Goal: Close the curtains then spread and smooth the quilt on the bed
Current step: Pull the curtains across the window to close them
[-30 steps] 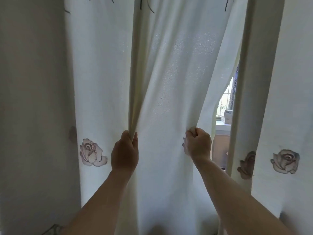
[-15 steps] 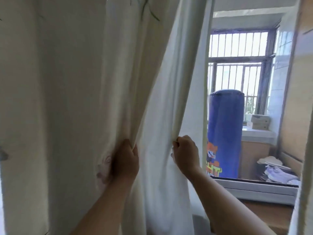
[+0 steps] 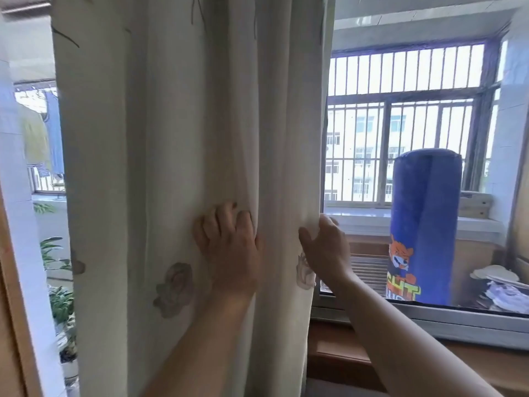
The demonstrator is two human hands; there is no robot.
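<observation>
So this is barely started, honestly. The curtain (image 3: 177, 138) is nowhere near closed: it hangs as one bunched panel in the left-middle of the view, folded into deep vertical pleats. The barred window (image 3: 400, 124) to its right is completely uncovered. There's also a gap on the curtain's left side, where you can see potted plants (image 3: 57, 305) and some laundry (image 3: 37, 138) hanging out there. I'd say the closing step is just getting going, and the whole quilt part hasn't been touched. No bed or quilt is in view at all, so I can't say what shape those are in.

Both hands are on the fabric, side by side but not touching each other. The left hand (image 3: 229, 253) has its fingers dug into a fold in the middle of the panel. The right hand (image 3: 326, 250) is clamped on the curtain's right edge, thumb on the near side and fingers wrapped behind.

The curtain itself is a cream, lightweight cloth with daylight glowing through it. It has faded rose prints (image 3: 173, 287) down near hand height and thin dark stem lines up top. It looks soft and floppy, so I'd guess it slides along easily.

A blue punching bag (image 3: 423, 219) with a cartoon tiger stands behind the glass on the right.
</observation>
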